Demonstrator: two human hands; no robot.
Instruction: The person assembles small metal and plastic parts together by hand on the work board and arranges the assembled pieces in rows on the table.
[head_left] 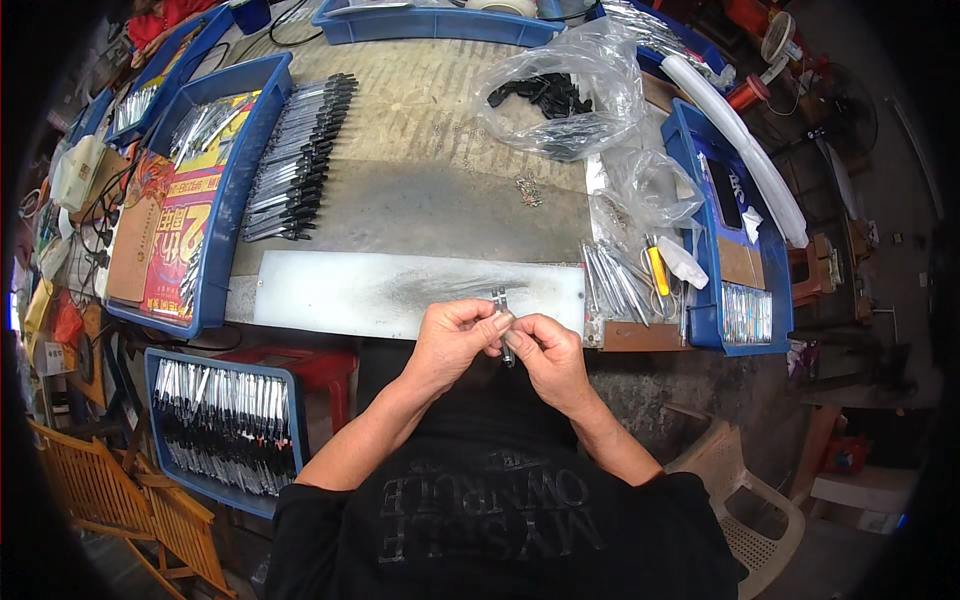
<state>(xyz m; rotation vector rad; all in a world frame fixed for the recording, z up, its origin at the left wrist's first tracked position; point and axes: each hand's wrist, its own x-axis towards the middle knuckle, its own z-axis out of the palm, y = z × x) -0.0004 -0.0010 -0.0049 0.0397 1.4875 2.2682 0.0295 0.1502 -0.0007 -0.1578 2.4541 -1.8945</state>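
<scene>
- Left hand [455, 342] and right hand [547, 356] pinch the dark slim piece [500, 298] between them.
- Its long axis runs almost twelve to six o'clock; which end is front, I cannot tell.
- Pens [297, 162] lie toward ten o'clock.

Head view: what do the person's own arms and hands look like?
Left hand and right hand: bare, ungloved. Forearms bare too; no cables or markings visible. Short black sleeves, part of a black top with faded lettering.
</scene>
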